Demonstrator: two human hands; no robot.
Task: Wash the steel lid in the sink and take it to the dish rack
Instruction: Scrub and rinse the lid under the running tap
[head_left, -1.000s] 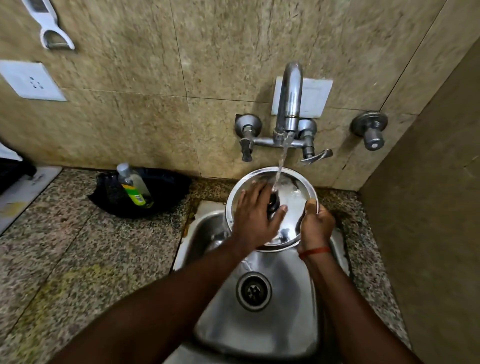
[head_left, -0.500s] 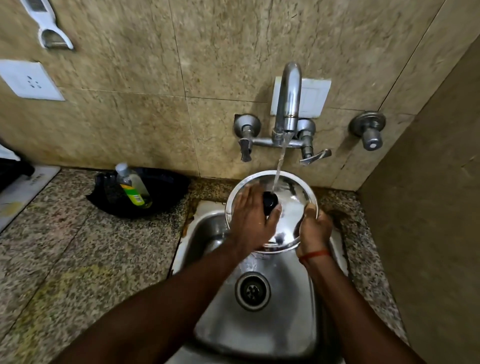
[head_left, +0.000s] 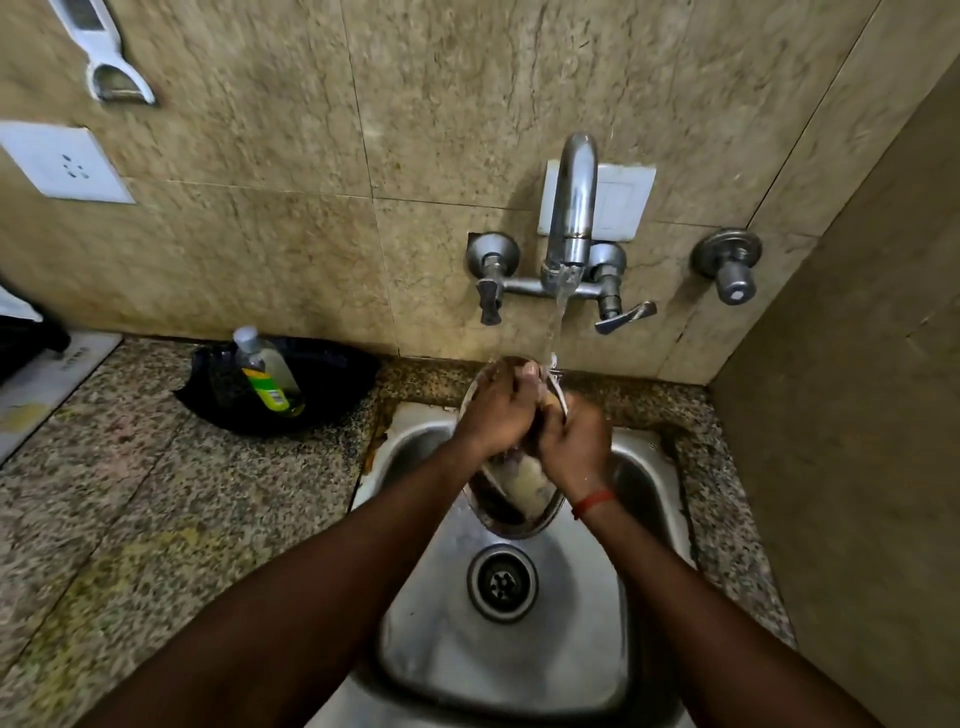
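Note:
The round steel lid (head_left: 522, 493) is held nearly edge-on above the steel sink (head_left: 644, 467), under the running stream from the tap (head_left: 571, 208). My left hand (head_left: 496, 410) grips its upper left side. My right hand (head_left: 574, 441), with a red thread at the wrist, clasps the right edge. Both hands cover most of the lid, so only its lower part and a sliver of rim show. The lid's knob is hidden. The sink drain (head_left: 502, 582) lies below.
A black bowl (head_left: 332, 384) holding a bottle of green dish liquid (head_left: 267, 379) sits on the granite counter (head_left: 130, 493) to the left. Tap handles (head_left: 626, 312) project from the tiled wall. A side wall closes the right. No dish rack is in view.
The lid has turned from facing me to nearly edge-on and dropped lower in the sink. Both hands closed in together over its top. Water keeps running.

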